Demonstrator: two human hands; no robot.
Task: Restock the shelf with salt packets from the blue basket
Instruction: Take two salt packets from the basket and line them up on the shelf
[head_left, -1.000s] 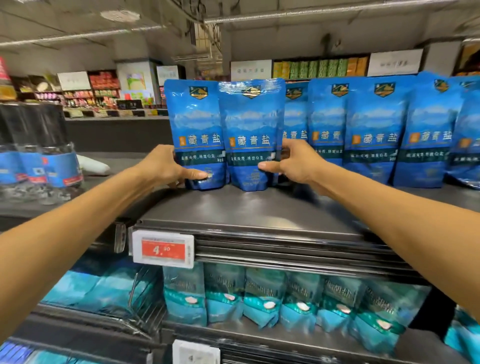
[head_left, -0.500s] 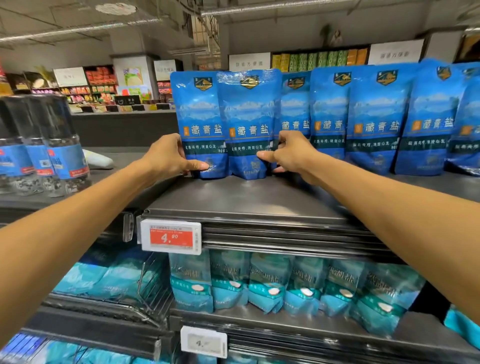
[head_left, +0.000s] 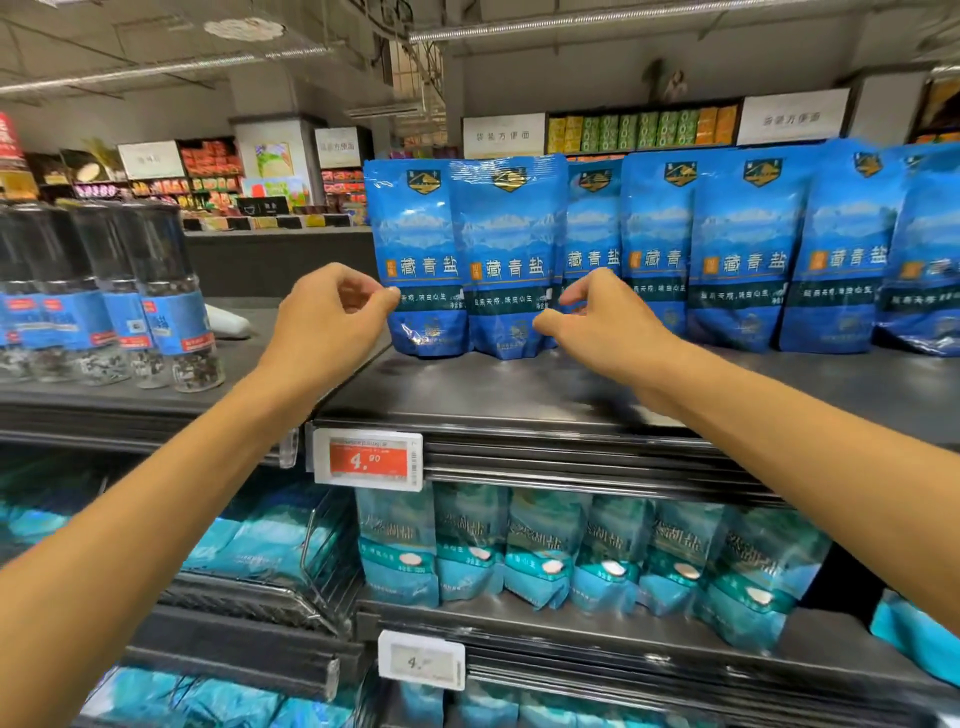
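2 blue salt packets (head_left: 511, 260) stand up at the left end of a row on the dark top shelf (head_left: 519, 395). The left hand (head_left: 332, 317) is just beside the left packet, fingers loosely bent, holding nothing. The right hand (head_left: 597, 322) is by the second packet's right edge, fingers loose too, holding nothing. A red price tag (head_left: 368, 460) hangs on the shelf edge. Teal packets (head_left: 545, 551) fill the shelf below. Dark bottles (head_left: 156, 296) stand to the left. A moment ago both hands held the packets low down; now they have let go.
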